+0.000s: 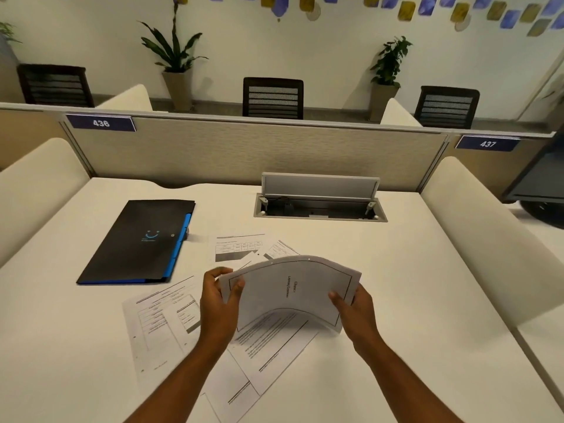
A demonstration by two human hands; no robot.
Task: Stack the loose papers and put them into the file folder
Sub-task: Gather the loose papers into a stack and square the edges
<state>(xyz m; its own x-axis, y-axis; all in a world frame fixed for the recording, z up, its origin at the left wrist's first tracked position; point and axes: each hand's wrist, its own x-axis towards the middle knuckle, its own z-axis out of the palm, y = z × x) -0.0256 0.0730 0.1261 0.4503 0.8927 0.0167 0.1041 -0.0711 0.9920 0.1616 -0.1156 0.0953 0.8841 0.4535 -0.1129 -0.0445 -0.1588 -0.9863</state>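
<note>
left hand (217,303) + right hand (351,306) pinching bowed paper sheet (290,291) mid-frame | print illegible | loose papers (164,319) partly covered | black folder (137,242) closed, upper left

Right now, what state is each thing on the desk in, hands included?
Held papers: lifted off the desk, bowed upward, gripped at both ends.
Left hand: grips the papers' left edge.
Right hand: grips the papers' right edge.
File folder: closed, flat on the desk.
Loose sheets: scattered flat, overlapping, not yet stacked.
Cable box lid: flipped open.
</note>
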